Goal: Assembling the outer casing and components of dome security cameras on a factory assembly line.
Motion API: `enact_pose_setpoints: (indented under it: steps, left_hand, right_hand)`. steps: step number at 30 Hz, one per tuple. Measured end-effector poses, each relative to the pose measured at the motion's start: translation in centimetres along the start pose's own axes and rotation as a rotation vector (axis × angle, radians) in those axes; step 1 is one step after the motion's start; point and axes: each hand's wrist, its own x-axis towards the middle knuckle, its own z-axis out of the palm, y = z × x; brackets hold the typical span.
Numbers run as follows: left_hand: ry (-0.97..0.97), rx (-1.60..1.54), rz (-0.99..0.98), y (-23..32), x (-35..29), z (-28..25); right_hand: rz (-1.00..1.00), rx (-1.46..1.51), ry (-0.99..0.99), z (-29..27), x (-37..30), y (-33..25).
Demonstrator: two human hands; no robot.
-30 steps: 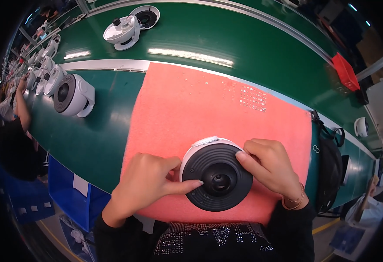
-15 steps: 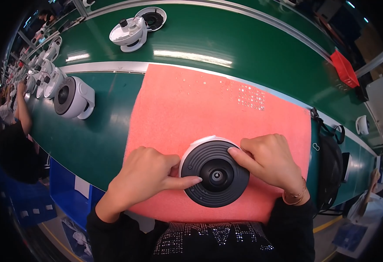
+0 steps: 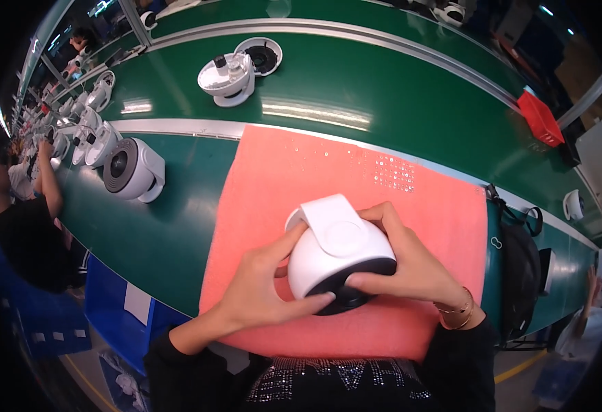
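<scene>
A rounded white device (image 3: 313, 257) with a dark ringed face and a white bracket sits tilted on the pink cloth (image 3: 260, 178). Its white shell and bracket point upward, and the dark face is turned down toward me, so only part of it shows. My left hand (image 3: 260, 278) grips the left side, thumb along the lower edge of the dark face. Around the right side is my right hand (image 3: 411, 264), its thumb pressing the dark face near the centre. The fingertips behind the shell are hidden.
On the green bench to the left stands a similar device (image 3: 135, 170), with several more beyond it. An opened device (image 3: 225, 81) lies farther back. A black bag (image 3: 521, 275) is right of the cloth, a red bin (image 3: 540, 118) far right. A co-worker (image 3: 30, 226) is at left.
Both hands have rolled the device over: its dark face, which pointed up, now faces down toward me, and the white shell and bracket are on top. The head view has shifted slightly.
</scene>
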Motion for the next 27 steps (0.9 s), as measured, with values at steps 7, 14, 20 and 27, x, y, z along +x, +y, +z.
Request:
enact_pose_setpoints:
  steps: [7,14,20,27]
  left_hand:
    - [0.096,0.350,0.257,2.7,0.3,-1.5]
    - [0.127,0.018,0.231,2.6,3.7,-4.9]
    - [0.299,-0.855,0.212,0.4,8.7,-3.2]
    - [0.496,-0.873,0.334,-2.2,13.7,-0.8]
  right_hand:
    - [-0.351,-0.092,0.189,0.0,2.3,-0.4]
    - [-0.382,0.286,0.178,-0.6,5.1,-1.3]
    - [-0.513,0.232,0.375,1.4,7.4,-1.4]
    - [-0.481,-0.008,0.606,0.7,8.5,0.5]
